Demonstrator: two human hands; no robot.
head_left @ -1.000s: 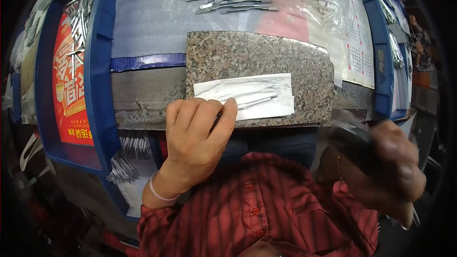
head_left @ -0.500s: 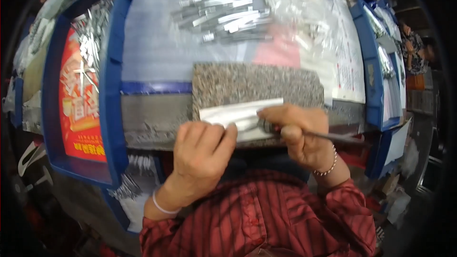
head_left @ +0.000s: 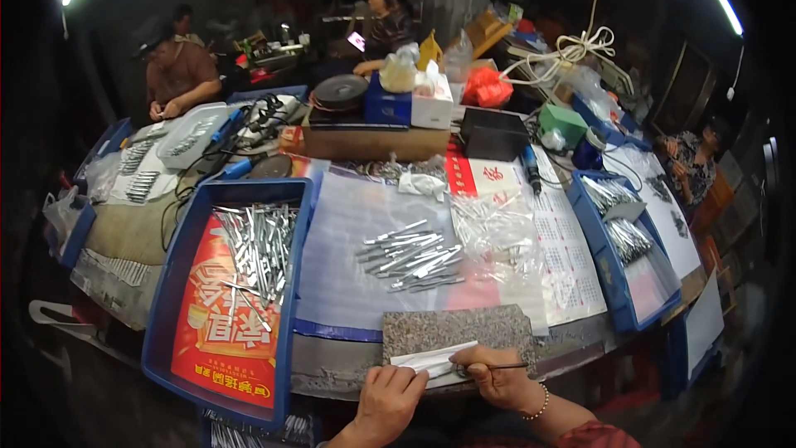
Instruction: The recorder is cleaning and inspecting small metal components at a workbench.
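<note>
A speckled stone slab (head_left: 464, 321) lies at the near edge of the table, with a folded white sheet (head_left: 431, 359) on its front part; paper or cloth, I cannot tell. My left hand (head_left: 388, 402) presses bent, closed fingers against the sheet's left end, hiding whatever is pinched there. At the sheet's right side, my right hand (head_left: 502, 380) is closed round a thin dark rod-like tool (head_left: 512, 365). The tool's working end is hidden by the fingers. Beyond the slab, a loose pile of shiny metal strips (head_left: 413, 257) rests on a translucent plastic sheet (head_left: 332, 253).
At left stands a blue tray (head_left: 300, 299) of metal strips; another blue tray (head_left: 609, 280) at right holds bundled pieces. Clear plastic bags (head_left: 497, 228) lie beyond the slab. Boxes, a black case (head_left: 494, 134) and cables line the back. Other people sit around the table.
The view has tilted up, bringing the far table and other people into sight, and my hands sit lower in it. Both hands remain at the white sheet, the right still gripping the tool.
</note>
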